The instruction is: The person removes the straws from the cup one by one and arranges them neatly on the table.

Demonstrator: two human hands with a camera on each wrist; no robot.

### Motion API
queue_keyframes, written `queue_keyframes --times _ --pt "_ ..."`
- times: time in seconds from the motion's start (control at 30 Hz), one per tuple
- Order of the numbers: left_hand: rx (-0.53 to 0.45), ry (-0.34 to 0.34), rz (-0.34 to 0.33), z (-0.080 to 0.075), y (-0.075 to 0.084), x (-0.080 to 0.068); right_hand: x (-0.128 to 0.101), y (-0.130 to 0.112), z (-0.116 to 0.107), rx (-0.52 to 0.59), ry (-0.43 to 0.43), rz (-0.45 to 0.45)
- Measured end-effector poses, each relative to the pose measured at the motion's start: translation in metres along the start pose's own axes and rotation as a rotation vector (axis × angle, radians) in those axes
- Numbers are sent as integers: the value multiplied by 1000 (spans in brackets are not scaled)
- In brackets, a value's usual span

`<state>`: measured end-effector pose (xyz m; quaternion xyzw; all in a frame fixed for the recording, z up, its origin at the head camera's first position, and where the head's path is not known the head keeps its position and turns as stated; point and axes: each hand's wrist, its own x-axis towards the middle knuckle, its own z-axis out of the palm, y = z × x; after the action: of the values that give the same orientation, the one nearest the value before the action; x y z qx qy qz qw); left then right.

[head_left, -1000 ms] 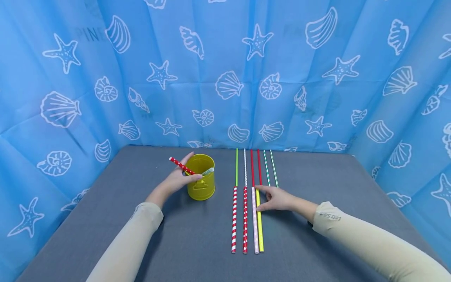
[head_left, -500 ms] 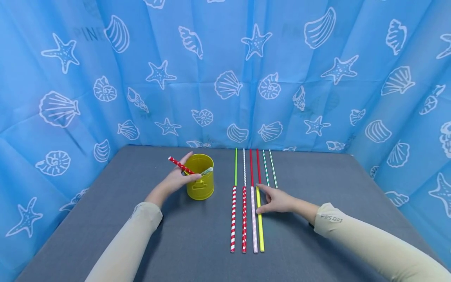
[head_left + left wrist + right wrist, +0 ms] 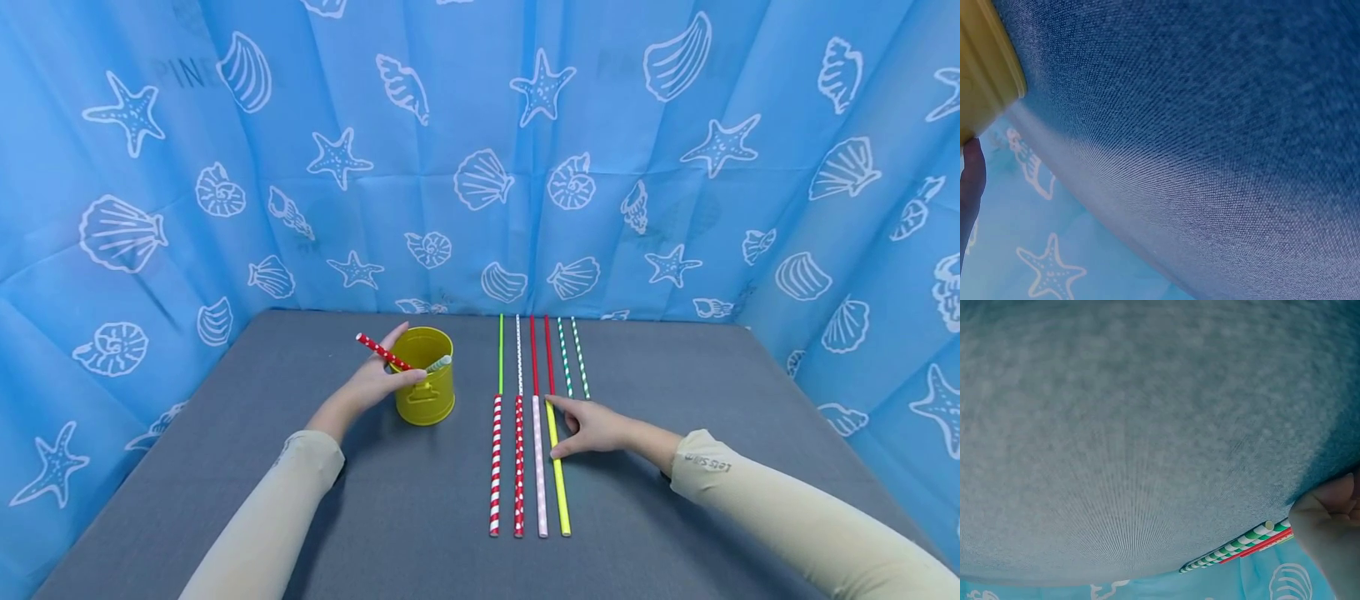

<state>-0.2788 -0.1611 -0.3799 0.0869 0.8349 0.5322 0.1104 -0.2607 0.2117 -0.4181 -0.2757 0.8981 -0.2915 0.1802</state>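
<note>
My left hand [image 3: 372, 382] holds the small yellow bucket [image 3: 426, 406], thumb across its front rim and fingers along the far side. A red straw with white dots [image 3: 381, 350] and a pale green-striped straw [image 3: 441, 363] poke up from the bucket. On the right, my right hand [image 3: 597, 427] touches the yellow straw [image 3: 561, 500] lying on the table, index fingertip at its far end and thumb lower along it. Beside that straw lie a pink dotted straw [image 3: 540, 475], a red-and-white dotted straw [image 3: 519, 475] and a red-and-white striped straw [image 3: 496, 475].
A far row holds a green straw [image 3: 501, 354], a white dotted straw [image 3: 519, 354], two red straws [image 3: 534, 354] and two green-and-white striped straws [image 3: 564, 354]. The grey cloth-covered table [image 3: 420, 508] meets a blue seashell curtain [image 3: 450, 125] behind.
The yellow straw's near end has swung right, widening its gap from the pink one. My right thumb has slid slightly nearer along it. My left hand stays on the bucket.
</note>
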Motion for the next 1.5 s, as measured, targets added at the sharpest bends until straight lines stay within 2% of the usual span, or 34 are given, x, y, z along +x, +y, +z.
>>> queue_keyframes --times 0.17,0.43,0.8,1.03,1.17,1.27,1.5 --pt "7 11 8 -1 -6 2 1 0 0 -12 -1 -15" --pt "-2 6 6 -1 -5 3 -1 0 0 14 4 -37" --pt "9 7 4 0 -7 5 -2 0 -9 182 -8 -1" --pt "11 7 7 1 -10 6 5 -14 -29 307 103 1" --pt "6 13 12 1 -10 5 15 -31 -39 338 187 -40" --pt "2 11 13 1 -10 5 23 -46 -40 342 217 -102" --pt "-14 8 9 0 -9 4 43 -75 -36 422 176 -235"
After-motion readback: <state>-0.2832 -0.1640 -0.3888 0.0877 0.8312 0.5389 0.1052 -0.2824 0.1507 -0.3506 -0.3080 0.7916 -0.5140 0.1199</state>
